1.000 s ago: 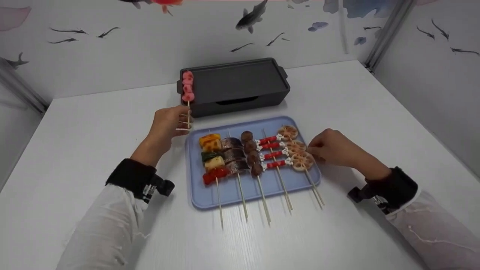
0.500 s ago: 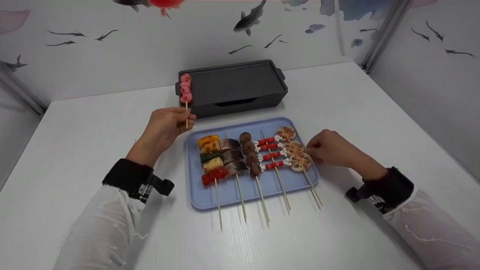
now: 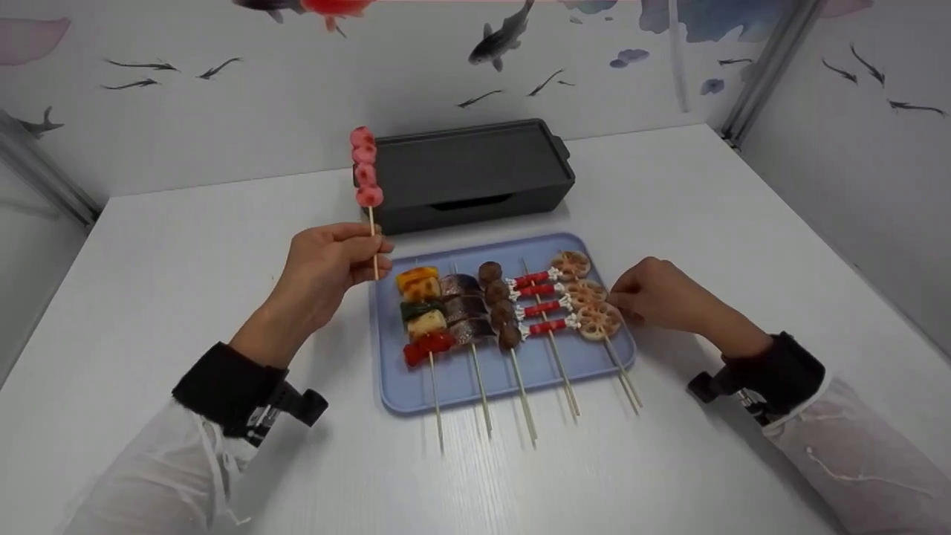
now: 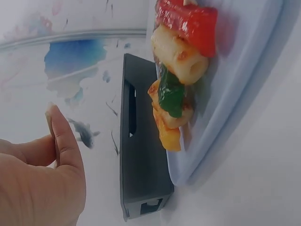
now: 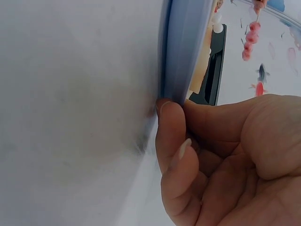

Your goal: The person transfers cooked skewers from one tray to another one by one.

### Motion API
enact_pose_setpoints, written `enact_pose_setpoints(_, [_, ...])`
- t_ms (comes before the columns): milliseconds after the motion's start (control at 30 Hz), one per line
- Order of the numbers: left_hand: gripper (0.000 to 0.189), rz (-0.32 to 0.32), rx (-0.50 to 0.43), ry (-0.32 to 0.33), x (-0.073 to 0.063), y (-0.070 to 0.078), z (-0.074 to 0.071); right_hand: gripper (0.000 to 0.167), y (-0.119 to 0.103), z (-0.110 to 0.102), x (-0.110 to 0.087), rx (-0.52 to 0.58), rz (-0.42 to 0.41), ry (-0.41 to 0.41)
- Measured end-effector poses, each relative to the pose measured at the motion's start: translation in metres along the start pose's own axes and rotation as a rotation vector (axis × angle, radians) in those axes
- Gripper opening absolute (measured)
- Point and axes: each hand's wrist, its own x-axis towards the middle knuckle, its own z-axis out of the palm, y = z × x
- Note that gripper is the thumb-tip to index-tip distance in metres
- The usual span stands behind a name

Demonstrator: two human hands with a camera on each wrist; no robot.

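My left hand (image 3: 316, 279) pinches the thin stick of a skewer of pink balls (image 3: 365, 174) between thumb and fingers. The skewer stands tilted up, its balls overlapping the left end of the black grill (image 3: 475, 160) in the head view. On the right, my right hand (image 3: 661, 297) pinches the rim of the blue tray (image 3: 405, 390) beside the lotus root skewers (image 3: 599, 319). The right wrist view shows thumb and forefinger on the tray's edge (image 5: 181, 52). Vegetable skewers (image 4: 183, 56) lie at the tray's left side.
Also on the tray are fish-like skewers (image 3: 466, 306), meatball skewers (image 3: 502, 316) and skewers with red-and-white pieces (image 3: 546, 306). Their sticks jut over the tray's front rim onto the white table (image 3: 334, 475). A wall with painted fish (image 3: 499, 39) stands behind the grill.
My left hand has drawn back toward me and raised the pink ball skewer from the grill's left end. The right hand stays at the tray's rim.
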Motion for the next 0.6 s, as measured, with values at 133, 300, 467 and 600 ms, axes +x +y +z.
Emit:
enact_pose_setpoints(133, [0.029,0.012,0.01,-0.038,-0.021,-0.005,0.0,0.021,0.0,0.0,0.0,-0.011,-0.013,0.007])
enact_pose_setpoints(300, [0.033,-0.006,0.035,-0.055,-0.048,-0.01,-0.001,0.022,0.0,0.001,0.0,-0.016,-0.011,0.012])
enact_pose_setpoints(467, [0.037,-0.051,0.033,-0.054,-0.068,-0.015,0.001,0.021,0.0,0.001,-0.001,-0.013,0.005,0.011])
enact_pose_setpoints(600, [0.039,-0.072,0.026,-0.05,-0.079,-0.017,0.002,0.021,-0.001,0.0,0.0,-0.006,0.012,0.002])
